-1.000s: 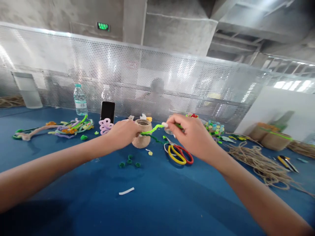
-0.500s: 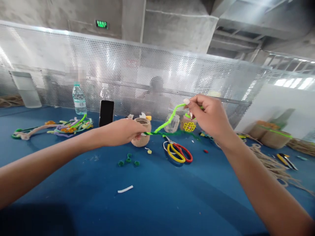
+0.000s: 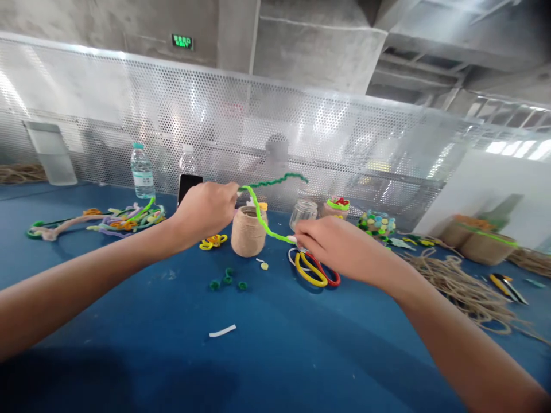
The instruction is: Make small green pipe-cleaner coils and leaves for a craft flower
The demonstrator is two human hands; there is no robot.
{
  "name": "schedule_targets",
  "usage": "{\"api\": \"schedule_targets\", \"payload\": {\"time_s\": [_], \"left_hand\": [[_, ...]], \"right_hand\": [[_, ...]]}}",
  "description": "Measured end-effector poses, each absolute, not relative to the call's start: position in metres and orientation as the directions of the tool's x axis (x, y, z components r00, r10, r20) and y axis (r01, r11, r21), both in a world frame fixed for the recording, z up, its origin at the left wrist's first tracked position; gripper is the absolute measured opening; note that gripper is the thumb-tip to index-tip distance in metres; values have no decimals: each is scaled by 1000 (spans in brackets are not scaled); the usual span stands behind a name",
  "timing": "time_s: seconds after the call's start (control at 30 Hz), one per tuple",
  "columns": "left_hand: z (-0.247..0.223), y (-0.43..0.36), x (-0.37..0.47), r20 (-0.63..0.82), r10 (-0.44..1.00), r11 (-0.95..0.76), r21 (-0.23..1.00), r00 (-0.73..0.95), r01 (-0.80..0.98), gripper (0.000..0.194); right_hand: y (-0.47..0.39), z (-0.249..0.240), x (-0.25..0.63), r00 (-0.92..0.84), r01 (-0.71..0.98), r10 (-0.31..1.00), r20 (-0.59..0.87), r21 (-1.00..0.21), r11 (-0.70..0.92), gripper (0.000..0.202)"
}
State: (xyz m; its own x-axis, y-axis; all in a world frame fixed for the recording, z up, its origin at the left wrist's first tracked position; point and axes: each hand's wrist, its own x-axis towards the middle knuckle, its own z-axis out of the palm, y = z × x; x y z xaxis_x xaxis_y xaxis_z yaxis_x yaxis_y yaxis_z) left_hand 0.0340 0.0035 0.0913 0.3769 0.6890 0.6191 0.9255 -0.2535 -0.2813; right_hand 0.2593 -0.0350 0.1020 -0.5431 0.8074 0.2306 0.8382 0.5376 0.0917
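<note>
The left hand [image 3: 206,207] pinches the joined ends of two pipe cleaners, raised above the desk [image 3: 267,344]. From that grip the light green cleaner [image 3: 260,218] curves down to the right hand [image 3: 340,248], which grasps its far end, while the dark green cleaner [image 3: 275,181] sticks out free to the right. Just below the span stands a twine-wrapped jar [image 3: 247,232]. Scissors [image 3: 312,269] lie under the right hand, seemingly untouched. Left of the left grip lies a heap of cleaners [image 3: 112,221].
</note>
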Motion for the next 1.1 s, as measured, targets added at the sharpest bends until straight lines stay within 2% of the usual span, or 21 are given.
{"api": "schedule_targets", "payload": {"time_s": [0.07,0.17,0.27,0.37,0.43,0.5,0.57,0.6,0.67,0.73,0.8,0.87,0.9,0.97,1.03,1.1], "left_hand": [[88,7,34,550,715,-265,-358,431,896,19],[79,13,33,416,690,-413,-447,593,794,29],[72,15,35,254,495,-617,-571,831,542,35],[70,9,39,193,342,-682,-622,920,384,24],[72,3,42,250,240,-667,-660,938,347,23],[75,-5,42,391,57,-612,-713,918,342,26],[76,-10,40,573,-99,-572,-702,813,425,26],[77,-12,39,659,-126,-573,-659,742,488,23],[78,-12,36,790,-114,-585,-544,603,602,17],[79,-9,34,871,-40,-587,-418,490,694,15],[81,-4,31,900,119,-566,-285,419,774,20],[86,1,28,869,320,-499,-185,379,846,23],[89,4,26,824,413,-459,-181,389,870,23],[95,8,21,697,534,-434,-259,478,863,21],[101,9,16,572,585,-495,-310,575,812,21],[105,9,13,515,585,-581,-273,626,767,21]], "right_hand": [[-53,108,258,-550,835,804,225,120,537,28],[-68,117,261,-580,793,761,290,-12,609,32],[-63,123,266,-500,777,728,470,-128,616,25],[-44,122,271,-347,795,661,665,-164,583,21],[-26,117,273,-282,810,621,731,-166,563,21],[-7,110,274,-242,825,592,768,-158,542,20],[7,101,273,-253,842,622,741,-149,519,21],[12,97,272,-278,846,651,706,-141,515,22],[16,90,268,-344,845,703,623,-121,521,25],[13,85,261,-399,840,725,561,-93,534,25],[5,82,255,-430,842,736,523,-61,536,22],[-5,81,250,-472,839,736,486,-10,544,20],[-9,82,248,-491,834,737,465,7,551,20],[-17,86,247,-513,819,737,440,-6,573,21],[-22,93,250,-497,806,745,444,-83,587,22],[-25,103,257,-466,789,757,458,-172,590,24]]}}
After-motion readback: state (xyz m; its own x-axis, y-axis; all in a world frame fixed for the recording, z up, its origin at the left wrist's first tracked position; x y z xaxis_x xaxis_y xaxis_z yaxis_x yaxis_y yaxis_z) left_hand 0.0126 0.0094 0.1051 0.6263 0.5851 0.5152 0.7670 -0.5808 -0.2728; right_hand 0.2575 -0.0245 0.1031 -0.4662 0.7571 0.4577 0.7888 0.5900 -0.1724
